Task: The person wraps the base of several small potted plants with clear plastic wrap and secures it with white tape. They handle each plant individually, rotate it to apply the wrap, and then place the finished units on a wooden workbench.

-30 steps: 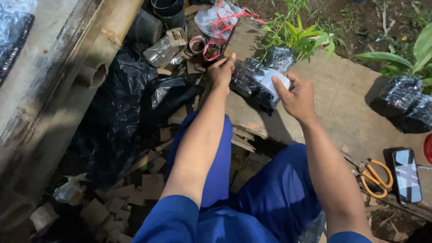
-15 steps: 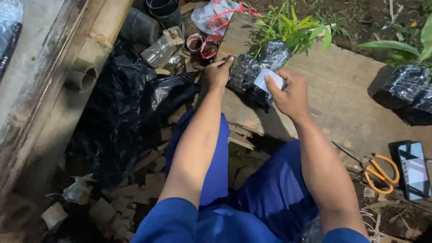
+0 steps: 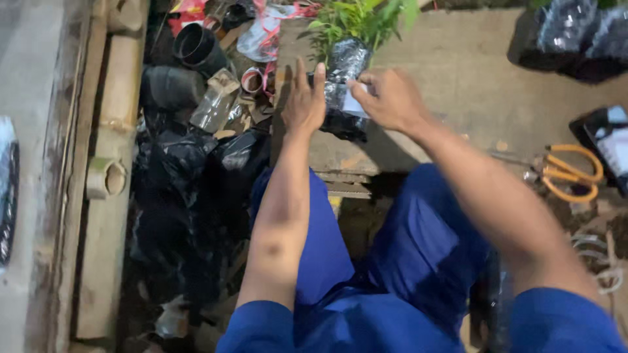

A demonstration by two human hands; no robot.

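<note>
A small seedling with green leaves (image 3: 356,16) stands in a black plastic grow bag (image 3: 345,62) on a brown board (image 3: 458,85) in front of me. My left hand (image 3: 302,98) rests flat against the bag's left side, fingers straight up. My right hand (image 3: 387,98) pinches a small white slip (image 3: 355,104) against the front of the bag. Both forearms reach forward over my blue trousers.
Orange-handled scissors (image 3: 568,171) and a dark phone (image 3: 605,140) lie on the right. More filled black bags (image 3: 575,33) sit at the far right. Black plastic sheeting (image 3: 183,189), black pots (image 3: 196,46), tape rolls (image 3: 252,80) and bamboo poles (image 3: 114,176) crowd the left.
The view has swung, shifting the scene. My left hand has flattened against the bag's side, and my right hand still holds the white slip at the bag.
</note>
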